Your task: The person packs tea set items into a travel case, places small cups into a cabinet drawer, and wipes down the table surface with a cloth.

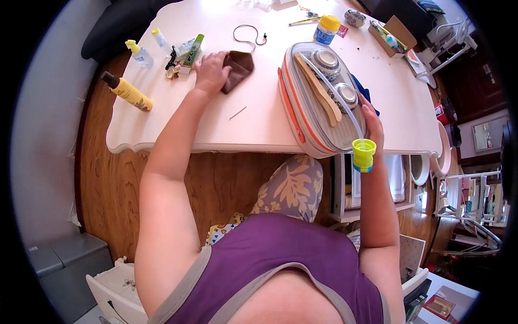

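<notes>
My left hand (212, 72) rests on the white table (178, 121), its fingers closed on the edge of a small brown pouch (238, 70) with a dark cord looping behind it. At the right, my right hand (373, 121) lies against the side of a clear-lidded case (302, 108) with orange trim; its fingers are partly hidden behind the case. Inside or on the case show a wooden utensil (319, 93) and two patterned round items (325, 62). A pale tube runs down to a lime-green cup-shaped piece (364, 154) hanging by my right wrist.
Left on the table are a yellow spray bottle (130, 93), a clear pump bottle (141, 55) and a green box (193, 51). A yellow-lidded container (327, 29) stands behind the case; a cardboard box (393, 36) is at the back right. An open drawer (340, 189) sits below the table edge.
</notes>
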Demonstrator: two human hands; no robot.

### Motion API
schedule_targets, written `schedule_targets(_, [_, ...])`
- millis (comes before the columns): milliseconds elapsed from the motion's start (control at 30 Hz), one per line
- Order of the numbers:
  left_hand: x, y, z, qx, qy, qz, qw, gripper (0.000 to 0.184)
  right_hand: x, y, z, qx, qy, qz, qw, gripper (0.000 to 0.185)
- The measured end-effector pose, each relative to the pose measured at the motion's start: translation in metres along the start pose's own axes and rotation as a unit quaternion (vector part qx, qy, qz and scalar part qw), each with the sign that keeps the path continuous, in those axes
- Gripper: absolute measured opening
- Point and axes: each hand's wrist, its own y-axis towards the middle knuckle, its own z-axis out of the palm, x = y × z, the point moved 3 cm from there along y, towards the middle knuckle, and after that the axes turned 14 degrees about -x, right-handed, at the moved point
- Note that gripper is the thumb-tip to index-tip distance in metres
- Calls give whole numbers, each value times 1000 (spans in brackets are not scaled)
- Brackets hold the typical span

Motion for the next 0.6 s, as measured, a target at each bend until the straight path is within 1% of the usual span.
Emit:
schedule_targets(67, [15,9,-4,-61,-175,-13,983,37,1,-1,-1,-7,-1,2,1000,49])
schedule_targets(100, [18,15,-23,-165,-184,0,969,29,1,-1,-1,-11,-12,1,1000,50])
schedule_targets(133, [26,24,-39,-224,-155,-6,962,25,1,-1,-2,-15,-23,0,1000,50])
schedule_targets(167, [40,33,-51,-259,-134,-25,956,26,1,-2,-1,-17,-23,1,1000,50])
schedule_targets(200, [46,37,-68,-268,-99,-58,956,27,1,-2,0,-10,-11,5,1000,50])
schedule_targets(233, [59,43,-77,-272,-77,-69,957,27,1,-2,2,-1,1,8,1000,50])
schedule_targets(333, [99,53,-75,-324,71,-6,943,26,-1,0,0,-2,-3,5,1000,50])
schedule_targets(367, [94,51,-78,-325,70,-5,943,26,-2,3,-1,-3,-2,3,1000,50])
schedule_targets(433, [77,43,-74,-239,-10,27,971,23,-6,6,-7,-11,1,7,1000,50])
schedule_targets(467, [66,36,-63,-183,-19,42,982,18,-5,6,-7,-14,1,7,1000,50])
schedule_targets(533, [38,13,-49,-46,-12,91,995,16,-4,3,-6,-17,-4,14,1000,49])
schedule_targets(600, [28,-4,-32,63,12,82,995,15,-4,3,-4,-19,8,22,1000,48])
